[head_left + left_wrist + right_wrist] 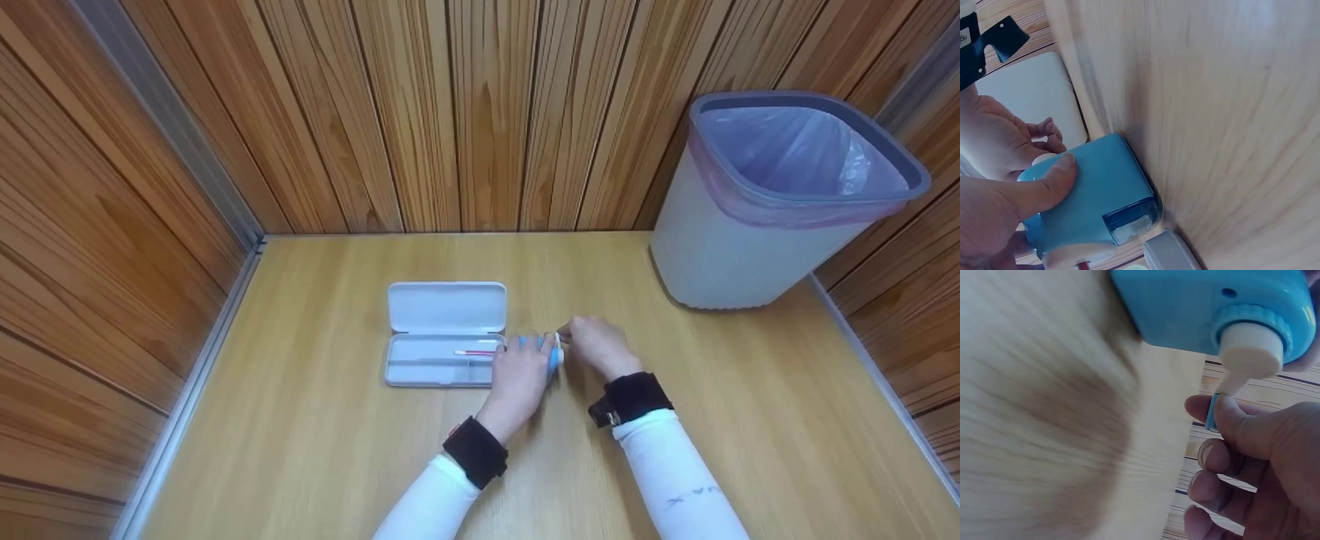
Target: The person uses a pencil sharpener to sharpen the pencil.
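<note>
A blue pencil sharpener [1100, 185] with a clear window stands on the table, and my left hand [517, 379] grips it from above, the thumb lying along its side. Its white crank [1252, 351] ends in a small blue knob [1212, 412]. My right hand [600, 347] pinches that knob between thumb and forefinger, its other fingers curled below. From the sharpener's left side a thin red pencil [476, 352] with a pale end sticks out over the pencil case [420, 374]. Where it enters the sharpener is mostly hidden by my left hand.
The pale pencil case lies with its lid [448, 307] raised, just left of the sharpener. A white bin [735, 247] with a grey rim and a plastic liner stands at the back right. Wooden walls [487, 112] enclose the table [322, 450].
</note>
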Available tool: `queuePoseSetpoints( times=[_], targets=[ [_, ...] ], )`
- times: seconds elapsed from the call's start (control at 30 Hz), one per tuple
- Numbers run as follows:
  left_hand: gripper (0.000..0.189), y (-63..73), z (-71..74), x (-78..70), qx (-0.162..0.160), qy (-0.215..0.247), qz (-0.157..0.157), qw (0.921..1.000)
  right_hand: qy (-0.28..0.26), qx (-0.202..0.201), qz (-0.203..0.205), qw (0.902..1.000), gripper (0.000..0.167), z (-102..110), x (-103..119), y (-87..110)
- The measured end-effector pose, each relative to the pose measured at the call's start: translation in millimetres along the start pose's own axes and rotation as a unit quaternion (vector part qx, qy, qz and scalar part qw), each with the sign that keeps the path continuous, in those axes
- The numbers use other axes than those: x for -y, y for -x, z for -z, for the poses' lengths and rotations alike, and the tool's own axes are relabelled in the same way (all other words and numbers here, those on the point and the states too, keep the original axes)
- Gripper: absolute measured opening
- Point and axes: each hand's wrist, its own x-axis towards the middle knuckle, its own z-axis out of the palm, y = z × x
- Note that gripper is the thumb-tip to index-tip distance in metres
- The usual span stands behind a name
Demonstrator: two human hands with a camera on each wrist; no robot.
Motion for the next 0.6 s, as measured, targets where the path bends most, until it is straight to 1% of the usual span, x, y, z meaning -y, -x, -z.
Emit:
queuePoseSetpoints(
  times=[0.23, 0.4, 0.5, 0.6],
  targets=[
    [0.037, 1.0, -1.2, -1.0, -0.021, 0.001, 0.002, 0.9998, 0.016, 0.019, 0.004, 0.9997, 0.024, -11.2, -2.6, 1.1],
    [0.033, 1.3, -3.1, -1.3, -0.043, -0.007, 0.007, 0.9990, 0.020, 0.011, 0.017, 0.9996, 0.021, -16.8, -1.8, 2.8],
    [0.032, 1.1, -3.0, -2.0, -0.040, -0.007, 0.009, 0.9991, 0.019, 0.004, 0.021, 0.9996, 0.017, -19.9, -1.5, 5.9],
    [0.032, 1.3, -1.0, -2.4, -0.029, -0.006, 0.010, 0.9995, 0.022, -0.005, 0.029, 0.9993, 0.013, -22.8, -0.8, 10.3]
  ],
)
